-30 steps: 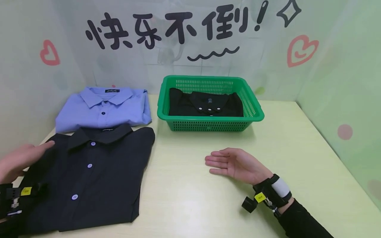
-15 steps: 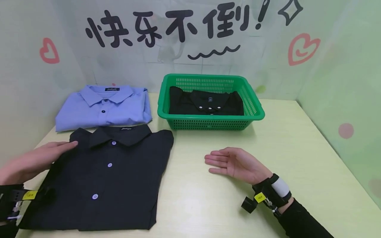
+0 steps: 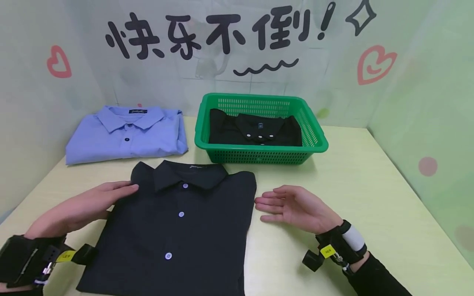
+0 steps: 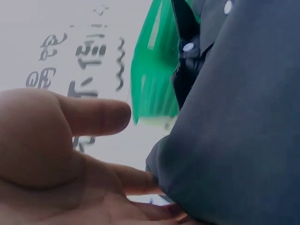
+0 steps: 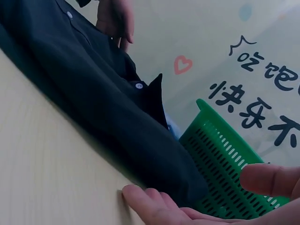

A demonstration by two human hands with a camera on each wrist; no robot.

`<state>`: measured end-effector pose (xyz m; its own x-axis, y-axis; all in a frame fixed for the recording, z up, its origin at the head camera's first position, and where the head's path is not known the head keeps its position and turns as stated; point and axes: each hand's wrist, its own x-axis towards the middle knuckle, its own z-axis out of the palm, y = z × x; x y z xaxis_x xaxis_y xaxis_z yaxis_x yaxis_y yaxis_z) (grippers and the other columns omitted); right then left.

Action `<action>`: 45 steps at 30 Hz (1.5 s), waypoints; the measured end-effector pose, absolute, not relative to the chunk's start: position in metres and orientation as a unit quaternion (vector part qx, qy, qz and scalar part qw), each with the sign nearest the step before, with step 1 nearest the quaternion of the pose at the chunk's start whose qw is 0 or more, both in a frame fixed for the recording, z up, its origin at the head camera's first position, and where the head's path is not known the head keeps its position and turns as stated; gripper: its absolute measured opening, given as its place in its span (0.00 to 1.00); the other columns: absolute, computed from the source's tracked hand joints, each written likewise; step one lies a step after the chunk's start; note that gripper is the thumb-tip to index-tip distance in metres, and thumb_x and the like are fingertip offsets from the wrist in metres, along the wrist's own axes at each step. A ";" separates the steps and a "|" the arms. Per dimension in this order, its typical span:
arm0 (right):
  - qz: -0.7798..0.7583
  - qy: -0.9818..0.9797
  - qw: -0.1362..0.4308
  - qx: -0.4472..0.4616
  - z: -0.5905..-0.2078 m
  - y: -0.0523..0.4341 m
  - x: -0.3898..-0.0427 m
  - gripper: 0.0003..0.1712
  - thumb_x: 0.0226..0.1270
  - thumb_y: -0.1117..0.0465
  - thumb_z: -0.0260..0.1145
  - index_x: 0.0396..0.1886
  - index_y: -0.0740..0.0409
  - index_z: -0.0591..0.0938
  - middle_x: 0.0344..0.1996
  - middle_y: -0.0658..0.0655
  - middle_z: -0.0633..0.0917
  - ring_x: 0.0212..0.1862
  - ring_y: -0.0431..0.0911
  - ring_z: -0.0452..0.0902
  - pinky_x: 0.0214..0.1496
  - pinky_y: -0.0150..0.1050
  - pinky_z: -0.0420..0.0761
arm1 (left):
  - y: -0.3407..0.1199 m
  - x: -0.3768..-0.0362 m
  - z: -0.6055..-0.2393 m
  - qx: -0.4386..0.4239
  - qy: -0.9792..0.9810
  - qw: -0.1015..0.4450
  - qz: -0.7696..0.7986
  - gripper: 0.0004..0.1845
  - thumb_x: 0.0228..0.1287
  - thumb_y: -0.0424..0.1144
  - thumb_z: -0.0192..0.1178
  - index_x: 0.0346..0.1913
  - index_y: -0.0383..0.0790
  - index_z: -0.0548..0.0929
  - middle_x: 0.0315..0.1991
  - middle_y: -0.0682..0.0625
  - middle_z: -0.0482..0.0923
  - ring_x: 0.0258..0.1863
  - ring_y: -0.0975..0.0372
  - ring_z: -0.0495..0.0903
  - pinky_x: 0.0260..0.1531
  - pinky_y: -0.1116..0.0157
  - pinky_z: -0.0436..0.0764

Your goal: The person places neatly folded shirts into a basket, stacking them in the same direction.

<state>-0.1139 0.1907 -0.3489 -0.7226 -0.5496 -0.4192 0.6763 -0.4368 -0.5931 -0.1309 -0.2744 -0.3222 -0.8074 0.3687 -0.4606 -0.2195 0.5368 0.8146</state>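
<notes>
left hand (image 3: 79, 205): flat, fingers straight, touching black shirt (image 3: 177, 230) left edge | right hand (image 3: 296, 207): spread, fingertips at its right edge | basket (image 3: 314, 139) far

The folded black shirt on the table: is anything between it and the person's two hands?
Nothing visible. The left hand touches the black shirt at its left shoulder, and the right hand's fingers lie at its right edge. The green basket and blue shirt sit farther back.

You have open counter (image 3: 370, 193) to the right of the folded black shirt (image 3: 177, 230), up to the side wall. Ahead, the green basket (image 3: 259, 154) blocks the way; the blue shirt (image 3: 126, 135) fills the far-left corner.
</notes>
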 end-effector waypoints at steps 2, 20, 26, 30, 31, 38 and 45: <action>-0.843 0.386 0.366 0.083 -0.346 0.194 -0.112 0.32 0.79 0.60 0.46 0.73 0.72 0.48 0.71 0.71 0.54 0.71 0.64 0.54 0.69 0.57 0.59 | -0.261 -0.128 -0.322 0.043 0.806 0.315 0.499 0.46 0.77 0.55 0.46 0.74 0.21 0.36 0.74 0.25 0.34 0.71 0.34 0.42 0.60 0.39 0.66; -0.868 0.308 0.385 0.062 -0.354 0.266 -0.114 0.40 0.81 0.53 0.40 0.76 0.68 0.33 0.75 0.69 0.45 0.73 0.65 0.48 0.72 0.57 0.51 | -0.202 -0.124 -0.338 0.025 0.546 0.335 0.768 0.25 0.80 0.46 0.41 0.66 0.30 0.51 0.58 0.42 0.62 0.52 0.55 0.69 0.53 0.60 0.74; -0.849 0.306 0.430 0.002 -0.364 0.261 -0.115 0.26 0.82 0.53 0.35 0.67 0.67 0.59 0.60 0.63 0.71 0.63 0.57 0.65 0.71 0.52 0.56 | -0.201 -0.126 -0.348 0.033 0.459 0.366 0.809 0.17 0.81 0.43 0.41 0.60 0.32 0.63 0.53 0.46 0.67 0.49 0.57 0.71 0.54 0.61 0.72; -0.848 0.318 0.424 -0.006 -0.365 0.255 -0.111 0.20 0.82 0.55 0.36 0.51 0.62 0.72 0.49 0.58 0.76 0.53 0.53 0.71 0.64 0.47 0.65 | -0.195 -0.123 -0.351 0.033 0.443 0.376 0.813 0.16 0.81 0.42 0.40 0.61 0.35 0.62 0.53 0.46 0.69 0.51 0.57 0.74 0.56 0.59 0.73; -0.848 0.324 0.420 -0.003 -0.365 0.254 -0.111 0.20 0.82 0.55 0.37 0.50 0.61 0.73 0.48 0.58 0.77 0.52 0.52 0.72 0.63 0.47 0.67 | -0.193 -0.122 -0.351 0.028 0.445 0.376 0.812 0.17 0.81 0.42 0.40 0.63 0.35 0.60 0.54 0.46 0.69 0.52 0.56 0.74 0.56 0.59 0.73; -0.841 0.365 0.398 0.016 -0.359 0.247 -0.109 0.18 0.82 0.58 0.43 0.48 0.62 0.77 0.47 0.56 0.80 0.49 0.49 0.77 0.57 0.43 0.73 | -0.180 -0.118 -0.355 -0.002 0.455 0.399 0.796 0.15 0.79 0.43 0.48 0.57 0.37 0.72 0.48 0.48 0.80 0.47 0.59 0.80 0.54 0.60 0.76; -0.842 0.355 0.404 0.050 -0.364 0.241 -0.106 0.16 0.80 0.61 0.48 0.60 0.62 0.70 0.53 0.58 0.81 0.54 0.50 0.78 0.65 0.47 0.69 | -0.172 -0.112 -0.362 -0.013 0.515 0.394 0.761 0.16 0.74 0.43 0.56 0.55 0.35 0.78 0.49 0.46 0.82 0.47 0.57 0.82 0.53 0.58 0.78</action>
<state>-0.1058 0.2411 -0.3644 -0.6685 -0.6449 -0.3703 0.7153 -0.4214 -0.5575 -0.1116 -0.1716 -0.3624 -0.6899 0.5856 -0.4256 -0.6131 -0.1599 0.7737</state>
